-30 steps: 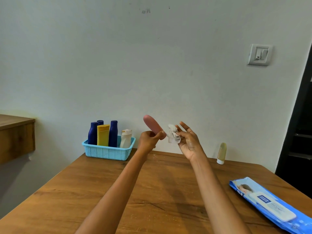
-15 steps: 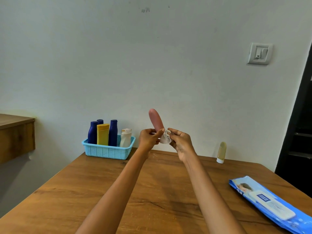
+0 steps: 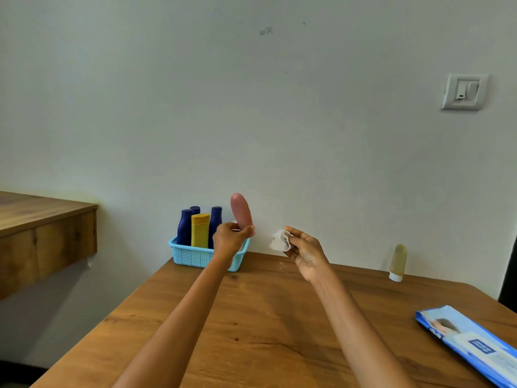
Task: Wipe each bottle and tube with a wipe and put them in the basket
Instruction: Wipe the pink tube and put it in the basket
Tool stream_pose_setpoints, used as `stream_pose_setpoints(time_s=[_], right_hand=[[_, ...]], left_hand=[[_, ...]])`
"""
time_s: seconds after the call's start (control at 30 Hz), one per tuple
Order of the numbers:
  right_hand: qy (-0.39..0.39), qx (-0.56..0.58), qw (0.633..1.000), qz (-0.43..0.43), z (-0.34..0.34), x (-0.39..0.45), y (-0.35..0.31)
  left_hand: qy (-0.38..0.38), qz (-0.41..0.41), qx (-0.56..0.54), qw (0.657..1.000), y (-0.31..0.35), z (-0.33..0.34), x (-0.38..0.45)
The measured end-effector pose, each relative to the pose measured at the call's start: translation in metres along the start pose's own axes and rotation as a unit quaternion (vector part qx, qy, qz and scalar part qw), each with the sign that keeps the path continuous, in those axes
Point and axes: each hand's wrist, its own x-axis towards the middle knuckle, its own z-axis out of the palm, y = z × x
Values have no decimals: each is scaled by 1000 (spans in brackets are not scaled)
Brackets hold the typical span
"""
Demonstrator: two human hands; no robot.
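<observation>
**Colours on the table**

Pink tube [image 3: 241, 212] mid-frame; white wipe [image 3: 280, 240] beside it. Light-blue latticed basket [image 3: 195, 256] holds dark-blue bottles [image 3: 185, 227] and a yellow tube [image 3: 200, 229]. Pale olive tube [image 3: 398, 260], white cap, at right. Blue-and-white wipes pack [image 3: 472, 345] lower right. Brown wood-grain table [image 3: 251, 317].

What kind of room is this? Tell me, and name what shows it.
Probably a room in a home. A wooden table stands against a plain painted wall with a light switch, and a small blue basket holds toiletry bottles beside a pack of wipes.
</observation>
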Motion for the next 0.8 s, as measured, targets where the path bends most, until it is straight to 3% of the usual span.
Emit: stream_pose_setpoints(time_s=[0.2, 0.4, 0.57, 0.8], right_hand=[[-29, -31, 999, 26, 59, 22, 10], [-45, -223, 974, 16, 106, 47, 26], [-53, -318, 946, 10, 119, 63, 46], [-49, -367, 929, 10, 111, 84, 59]], left_hand=[[36, -4, 35, 999, -18, -37, 16], [41, 21, 138, 989, -30, -47, 29], [19, 22, 218, 975, -38, -40, 38], [-37, 4, 289, 956, -48, -33, 54]])
